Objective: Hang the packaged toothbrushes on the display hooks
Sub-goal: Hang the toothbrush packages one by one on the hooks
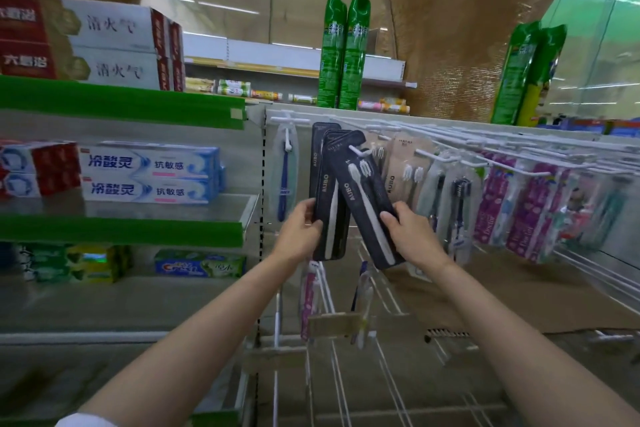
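Right grip (403, 229) pinching dark toothbrush pack (363, 198), long axis tilted, top up-left at hook (358, 150).

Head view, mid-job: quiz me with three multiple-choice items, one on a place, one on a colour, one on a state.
1. Where do the tall green spray cans stand?
A. on top of the hook display
B. on the floor
C. beside the blue-and-white toothpaste boxes

2. What colour are the flat toothbrush packs in the hands?
A. pink
B. dark navy-black
C. green

3. What is the right hand doing?
A. hanging idle
B. pressing flat on a shelf
C. gripping a tilted pack

Answers:
1. A, the cans rise above the white wire hooks.
2. B, the dark navy-black toothbrush packs held by the left hand carry white lettering.
3. C, its fingers curl round the lower end of the tilted dark pack, whose top is at a hook.
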### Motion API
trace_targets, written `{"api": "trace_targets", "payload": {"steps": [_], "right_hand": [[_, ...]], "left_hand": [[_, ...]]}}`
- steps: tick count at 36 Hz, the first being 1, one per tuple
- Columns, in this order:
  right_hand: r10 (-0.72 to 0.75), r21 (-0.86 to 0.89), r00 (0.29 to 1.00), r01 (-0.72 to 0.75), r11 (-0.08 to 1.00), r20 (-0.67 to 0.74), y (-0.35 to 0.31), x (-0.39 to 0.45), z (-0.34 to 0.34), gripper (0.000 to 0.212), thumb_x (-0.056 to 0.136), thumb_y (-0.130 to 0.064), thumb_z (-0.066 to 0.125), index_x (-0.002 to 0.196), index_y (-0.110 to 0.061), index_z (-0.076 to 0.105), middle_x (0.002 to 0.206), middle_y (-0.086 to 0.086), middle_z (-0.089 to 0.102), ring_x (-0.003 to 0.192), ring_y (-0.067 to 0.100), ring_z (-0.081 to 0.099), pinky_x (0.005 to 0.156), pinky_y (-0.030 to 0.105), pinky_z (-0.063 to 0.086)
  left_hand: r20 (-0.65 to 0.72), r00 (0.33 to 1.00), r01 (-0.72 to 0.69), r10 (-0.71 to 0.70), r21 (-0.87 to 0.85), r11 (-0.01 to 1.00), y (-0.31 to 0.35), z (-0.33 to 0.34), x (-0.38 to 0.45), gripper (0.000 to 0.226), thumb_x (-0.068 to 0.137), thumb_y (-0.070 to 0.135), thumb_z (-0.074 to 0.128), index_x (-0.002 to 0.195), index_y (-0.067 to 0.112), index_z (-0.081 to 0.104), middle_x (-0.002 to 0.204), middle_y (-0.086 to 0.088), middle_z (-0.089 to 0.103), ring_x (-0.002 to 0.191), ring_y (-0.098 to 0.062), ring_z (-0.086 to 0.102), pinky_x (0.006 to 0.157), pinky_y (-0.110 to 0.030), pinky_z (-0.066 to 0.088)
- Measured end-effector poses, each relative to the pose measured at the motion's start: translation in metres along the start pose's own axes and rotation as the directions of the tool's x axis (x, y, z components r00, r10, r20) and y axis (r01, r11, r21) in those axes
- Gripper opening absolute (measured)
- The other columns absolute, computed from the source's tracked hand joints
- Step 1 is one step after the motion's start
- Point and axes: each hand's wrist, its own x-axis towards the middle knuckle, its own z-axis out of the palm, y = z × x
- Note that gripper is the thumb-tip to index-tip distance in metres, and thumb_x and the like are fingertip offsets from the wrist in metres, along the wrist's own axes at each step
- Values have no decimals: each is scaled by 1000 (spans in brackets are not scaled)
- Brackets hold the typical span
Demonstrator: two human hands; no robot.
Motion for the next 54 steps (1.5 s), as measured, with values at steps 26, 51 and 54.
{"api": "trace_targets", "payload": {"steps": [26, 51, 54], "right_hand": [[22, 240, 999, -31, 970, 39, -18, -11, 33, 19, 101, -33, 35, 110, -18, 43, 56, 7, 56, 48, 17, 53, 52, 29, 40], [-183, 239, 931, 108, 965, 316, -102, 33, 76, 59, 90, -4, 38, 146, -18, 25, 145, 10, 40, 128, 28, 42, 102, 31, 35], [-113, 175, 946, 61, 983, 305, -91, 53, 84, 58, 89, -10, 43, 145, -17, 27, 143, 10, 44, 125, 27, 47, 98, 32, 39]], "left_hand": [[-55, 998, -33, 43, 171, 985, -17, -3, -16, 21, 88, 4, 51, 104, 17, 56, 110, 0, 33, 119, -21, 39, 109, -33, 32], [-90, 986, 151, -139, 140, 979, -24, -39, 106, 54, 93, 7, 45, 143, 9, 25, 141, -17, 41, 128, -33, 42, 107, -40, 35], [-59, 994, 103, -95, 152, 983, -30, -21, 111, 54, 91, 11, 52, 141, 9, 32, 137, -16, 44, 128, -32, 42, 109, -43, 33]]}}
